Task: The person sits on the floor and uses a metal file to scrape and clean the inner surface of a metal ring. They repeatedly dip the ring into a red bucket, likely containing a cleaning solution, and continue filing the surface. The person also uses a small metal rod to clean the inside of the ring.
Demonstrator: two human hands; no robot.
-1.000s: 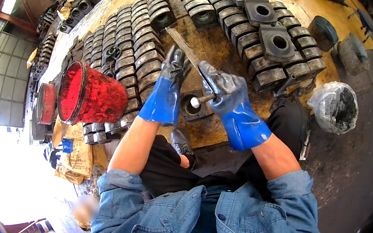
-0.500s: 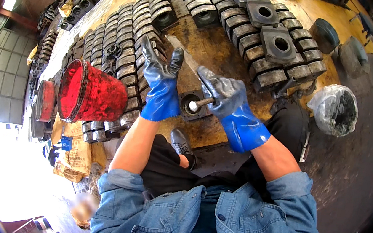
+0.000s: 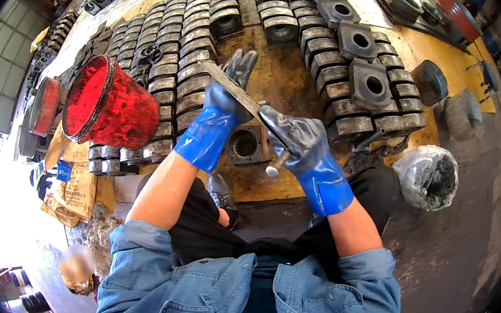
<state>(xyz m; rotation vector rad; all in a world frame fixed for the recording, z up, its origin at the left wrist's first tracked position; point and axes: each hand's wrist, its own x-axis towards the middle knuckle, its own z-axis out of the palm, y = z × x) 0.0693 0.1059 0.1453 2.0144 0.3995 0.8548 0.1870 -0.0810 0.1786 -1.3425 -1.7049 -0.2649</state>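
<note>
We have the long, flat, grey metal blade with a rod handle (image 3: pixel 231 88) up off the floor, slanting from the right fist to the upper left, its tip past the left glove. Right hand in a blue and black rubber glove (image 3: pixel 296 138): fingers wrapped round the handle end, round pale butt sticking out below. Left hand in a matching blue and black glove (image 3: pixel 218 99): spread wide, gripping nothing, blade crossing in front of the palm; can't tell if they touch. Black square metal block with a round bore (image 3: pixel 244 145) sits below, between the hands, apart from the blade. Our read on handling: stiff, moderate weight, tip-heavy when held from one end, not fragile. Face looks rough and coated, so probably grimy, maybe slick under rubber. Best hold is the handle, close to where the blade starts; steady the far half with a flat palm on the face, fingers clear of the edges.
</note>
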